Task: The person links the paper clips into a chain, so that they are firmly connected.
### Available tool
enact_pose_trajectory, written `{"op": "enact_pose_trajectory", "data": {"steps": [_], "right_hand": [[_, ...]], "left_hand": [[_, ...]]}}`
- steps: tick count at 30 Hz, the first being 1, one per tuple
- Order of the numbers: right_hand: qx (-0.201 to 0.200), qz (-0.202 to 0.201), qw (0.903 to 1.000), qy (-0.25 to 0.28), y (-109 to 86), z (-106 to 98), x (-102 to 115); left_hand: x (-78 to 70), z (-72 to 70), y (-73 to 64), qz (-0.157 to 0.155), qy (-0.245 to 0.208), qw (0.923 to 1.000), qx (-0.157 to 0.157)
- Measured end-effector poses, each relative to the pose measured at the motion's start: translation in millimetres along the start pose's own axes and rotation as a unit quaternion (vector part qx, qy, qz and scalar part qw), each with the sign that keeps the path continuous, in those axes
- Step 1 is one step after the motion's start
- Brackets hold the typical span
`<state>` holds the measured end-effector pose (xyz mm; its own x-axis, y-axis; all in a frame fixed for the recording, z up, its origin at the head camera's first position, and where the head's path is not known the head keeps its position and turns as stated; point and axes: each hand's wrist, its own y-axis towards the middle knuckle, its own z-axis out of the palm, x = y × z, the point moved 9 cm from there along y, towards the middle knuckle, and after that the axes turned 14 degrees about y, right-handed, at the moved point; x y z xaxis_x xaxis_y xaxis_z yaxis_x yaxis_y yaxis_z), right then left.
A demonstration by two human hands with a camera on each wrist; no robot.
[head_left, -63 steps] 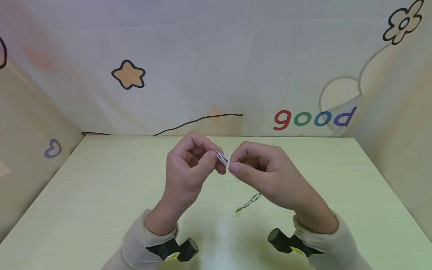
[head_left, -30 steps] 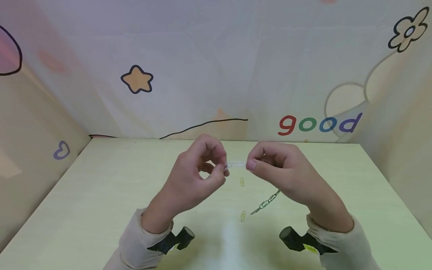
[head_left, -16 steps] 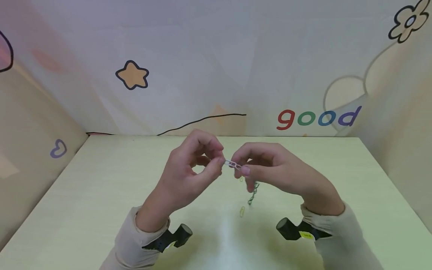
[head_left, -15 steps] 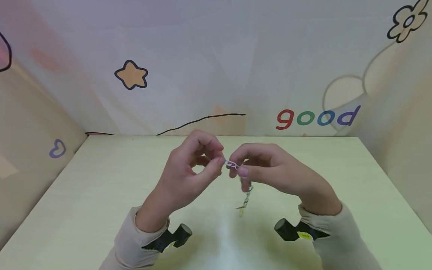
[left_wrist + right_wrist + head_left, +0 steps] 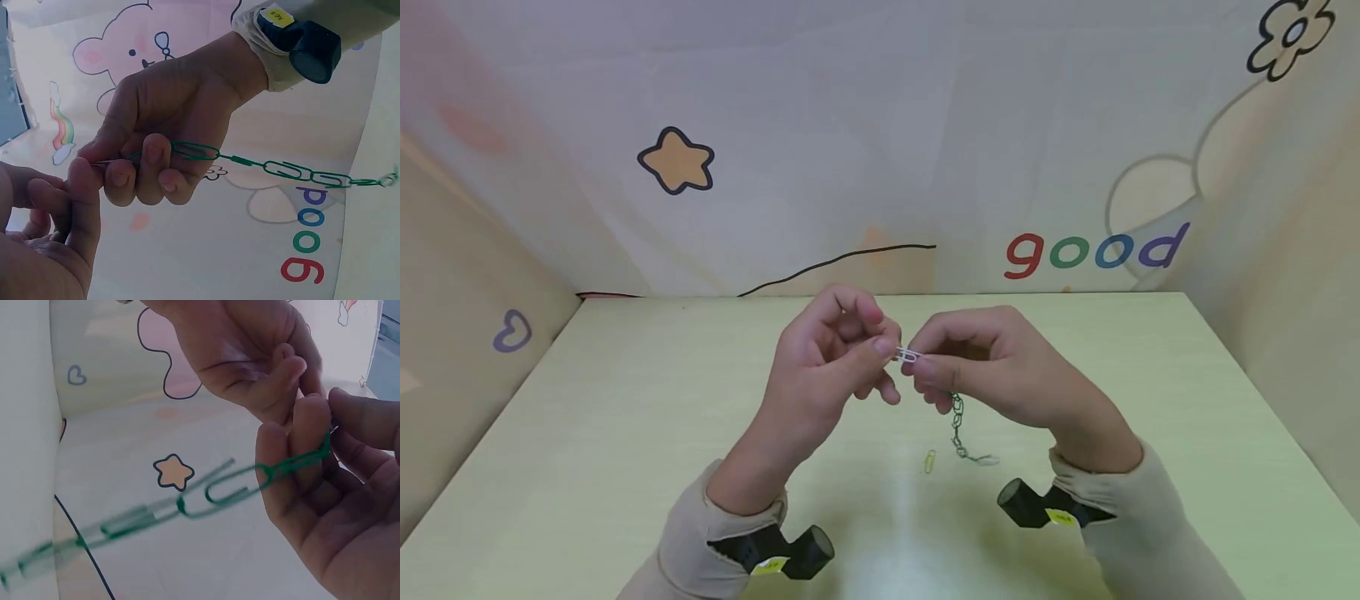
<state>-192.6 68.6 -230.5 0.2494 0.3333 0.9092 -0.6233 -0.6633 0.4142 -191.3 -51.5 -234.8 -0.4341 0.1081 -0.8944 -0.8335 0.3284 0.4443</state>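
Note:
Between my hands, in the head view, is a small white paper clip (image 5: 907,355). My left hand (image 5: 820,362) pinches its left end between thumb and forefinger, the other fingers loosely spread. My right hand (image 5: 1000,371) pinches the right end with thumb and forefinger. From beneath the right hand's fingers hangs a chain of green paper clips (image 5: 957,421), its bottom end trailing to the right with a pale clip (image 5: 988,459). The right wrist view shows the green chain (image 5: 231,487) running across the right hand's fingers; the white clip is mostly hidden by fingertips there.
A single yellow paper clip (image 5: 929,462) lies on the pale table (image 5: 662,433), left of the chain's lower end. A printed cloth backdrop (image 5: 820,167) with a star and the word "good" stands behind the table's back edge. Both wrists carry black cameras (image 5: 811,552).
The hands have drawn closer together over the white clip, and the left hand's fingers have loosened apart. The green chain's lower end has swung to the right, away from the yellow clip.

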Motion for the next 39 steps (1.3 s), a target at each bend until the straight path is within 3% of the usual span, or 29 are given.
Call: {"op": "enact_pose_trajectory", "data": {"steps": [3,7,9,11,13,15,16,18,21,24,27,30,32,35,39], "right_hand": [[-0.018,0.001,0.9997,-0.015,-2.5,-5.8,2.3],[-0.052,0.010,0.9975,-0.047,-5.9,-17.4,5.8],[-0.073,0.012,0.9956,-0.058,-8.5,-23.8,8.6],[-0.090,0.011,0.9939,-0.062,-10.2,-28.9,12.3],[-0.106,0.007,0.9928,-0.056,-12.2,-32.8,16.8],[-0.116,-0.001,0.9922,-0.046,-14.9,-35.1,22.6],[-0.119,-0.005,0.9921,-0.040,-16.3,-36.0,25.8],[-0.121,-0.016,0.9920,-0.031,-19.3,-37.8,33.1],[-0.127,-0.039,0.9910,-0.017,-24.7,-42.7,45.5],[-0.134,-0.066,0.9888,0.002,-30.5,-50.5,56.6],[-0.141,-0.090,0.9856,0.024,-37.1,-58.9,65.5],[-0.146,-0.105,0.9829,0.038,-41.7,-66.0,71.7],[-0.148,-0.112,0.9817,0.044,-43.5,-68.8,75.0],[-0.145,-0.114,0.9817,0.047,-44.7,-69.5,76.4],[-0.144,-0.102,0.9835,0.040,-45.5,-67.7,72.4]], "left_hand": [[3.6,4.6,-0.5,0.001,-0.007,1.0000,-0.002],[8.1,10.7,0.2,0.029,0.012,0.9995,-0.005],[17.1,13.0,1.7,0.028,0.035,0.9990,0.000],[34.2,13.9,4.1,0.006,0.066,0.9977,0.014],[59.4,15.6,6.2,-0.036,0.116,0.9919,0.037],[87.5,19.6,6.4,-0.081,0.183,0.9770,0.074],[101.2,23.0,5.4,-0.102,0.219,0.9653,0.100],[126.9,32.2,0.9,-0.136,0.281,0.9367,0.160],[155.9,48.2,-10.7,-0.163,0.352,0.8867,0.252],[173.7,60.0,-22.5,-0.175,0.396,0.8467,0.309],[180.4,65.5,-29.2,-0.174,0.445,0.8134,0.332],[177.9,67.7,-31.8,-0.163,0.479,0.7923,0.341],[175.1,68.9,-32.2,-0.153,0.494,0.7837,0.344],[174.8,69.8,-33.2,-0.150,0.500,0.7781,0.350],[179.7,68.9,-35.8,-0.163,0.489,0.7795,0.356]]}}
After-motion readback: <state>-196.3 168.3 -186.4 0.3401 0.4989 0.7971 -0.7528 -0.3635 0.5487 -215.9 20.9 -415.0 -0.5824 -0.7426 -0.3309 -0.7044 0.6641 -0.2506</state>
